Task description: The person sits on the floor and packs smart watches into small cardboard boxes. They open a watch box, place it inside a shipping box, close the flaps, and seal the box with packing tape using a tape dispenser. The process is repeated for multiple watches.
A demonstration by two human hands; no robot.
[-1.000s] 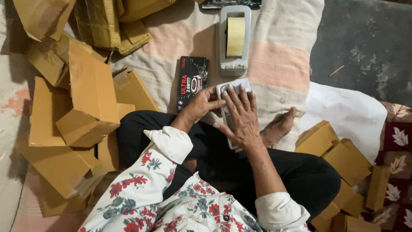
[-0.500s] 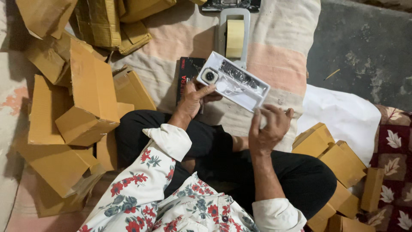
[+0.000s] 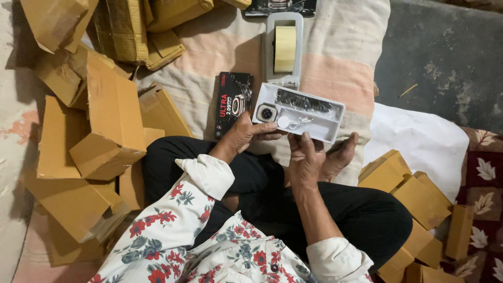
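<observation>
The person sits cross-legged in dark trousers and a floral shirt with white cuffs. The right hand (image 3: 305,160) rises from the lap with its fingers pointing up, and its fingertips meet the near edge of a white tray (image 3: 298,111); how firmly it grips cannot be told. The left hand (image 3: 246,133) is closed on the tray's left end, thumb lying along the near rim, so the tray is held off the blanket, tilted, just above the knees. In the tray a round watch face (image 3: 266,113) sits at the left end beside the thumb, a dark strap (image 3: 303,100) lies along the far side, and a small white disc with a cable rests near the middle. A bare foot (image 3: 339,156) shows just right of the right hand, under the tray.

Just beyond the left hand, a black box (image 3: 232,104) lies flat on the striped blanket (image 3: 335,63). Beyond the tray lies a grey tape dispenser (image 3: 283,50) with a tan roll. Brown cartons (image 3: 107,126) are heaped at the left and more cartons (image 3: 414,204) lie at the right, next to a white sheet (image 3: 414,144).
</observation>
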